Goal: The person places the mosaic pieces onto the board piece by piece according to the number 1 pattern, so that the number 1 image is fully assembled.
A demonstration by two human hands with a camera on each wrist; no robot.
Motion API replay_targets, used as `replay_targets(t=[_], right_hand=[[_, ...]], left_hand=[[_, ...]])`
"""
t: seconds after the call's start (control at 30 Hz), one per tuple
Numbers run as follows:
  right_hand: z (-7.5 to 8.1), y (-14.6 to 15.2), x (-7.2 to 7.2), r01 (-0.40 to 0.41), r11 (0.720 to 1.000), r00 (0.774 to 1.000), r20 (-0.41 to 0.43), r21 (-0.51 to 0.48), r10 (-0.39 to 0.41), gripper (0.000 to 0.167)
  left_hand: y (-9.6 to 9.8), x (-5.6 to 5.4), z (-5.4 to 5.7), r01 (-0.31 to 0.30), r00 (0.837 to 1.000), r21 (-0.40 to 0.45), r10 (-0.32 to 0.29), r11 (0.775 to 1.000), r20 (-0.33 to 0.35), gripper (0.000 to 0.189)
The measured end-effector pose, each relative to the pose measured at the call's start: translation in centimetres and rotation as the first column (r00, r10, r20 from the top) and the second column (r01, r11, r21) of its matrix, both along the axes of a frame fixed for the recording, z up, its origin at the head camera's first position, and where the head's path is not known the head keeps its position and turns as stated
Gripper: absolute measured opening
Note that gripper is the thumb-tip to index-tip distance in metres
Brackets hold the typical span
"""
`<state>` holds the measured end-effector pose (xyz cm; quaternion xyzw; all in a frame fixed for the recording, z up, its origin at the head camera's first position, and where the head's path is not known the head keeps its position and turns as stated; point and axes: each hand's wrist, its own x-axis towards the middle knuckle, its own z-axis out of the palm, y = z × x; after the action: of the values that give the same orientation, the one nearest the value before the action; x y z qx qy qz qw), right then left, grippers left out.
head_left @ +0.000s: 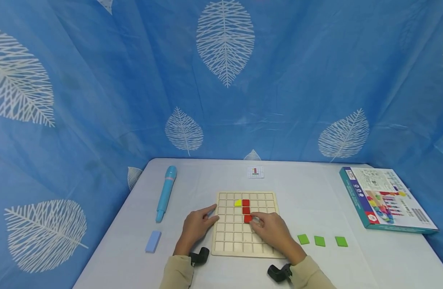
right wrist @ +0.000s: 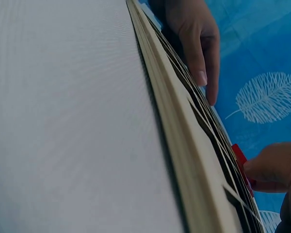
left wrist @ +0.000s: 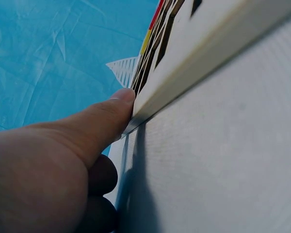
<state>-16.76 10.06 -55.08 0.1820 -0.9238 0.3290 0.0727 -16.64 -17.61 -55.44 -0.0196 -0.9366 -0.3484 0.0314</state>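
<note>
A pale wooden grid board lies on the white table. Thumb and index finger of my left hand touch its left edge; in the left wrist view the thumb rests at the rim. With thumb and index finger, my right hand pinches a red square tile, low over the board's middle; the right wrist view shows this red tile at the fingertips. Directly above it in the column sit another red tile and a third red tile. Left of the top one lies a yellow tile.
Green tiles lie in a row right of the board. Behind the board is a small pattern card. A blue microphone-shaped object and a light-blue block are at left, a printed box at right.
</note>
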Motion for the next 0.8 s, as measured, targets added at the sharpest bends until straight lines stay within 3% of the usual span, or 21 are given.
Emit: replay_targets(t=[0.5, 0.8], right_hand=[[0.09, -0.66, 0.1, 0.04, 0.994, 0.999, -0.031, 0.103, -0.037, 0.028], [0.01, -0.67, 0.27, 0.046, 0.995, 0.999, -0.023, 0.085, -0.045, 0.028]], left_hand=[[0.17, -0.01, 0.12, 0.008, 1.0, -0.011, -0.008, 1.0, -0.005, 0.049], [0.1, -0.01, 0.1, 0.007, 1.0, -0.01, -0.007, 1.0, 0.0, 0.05]])
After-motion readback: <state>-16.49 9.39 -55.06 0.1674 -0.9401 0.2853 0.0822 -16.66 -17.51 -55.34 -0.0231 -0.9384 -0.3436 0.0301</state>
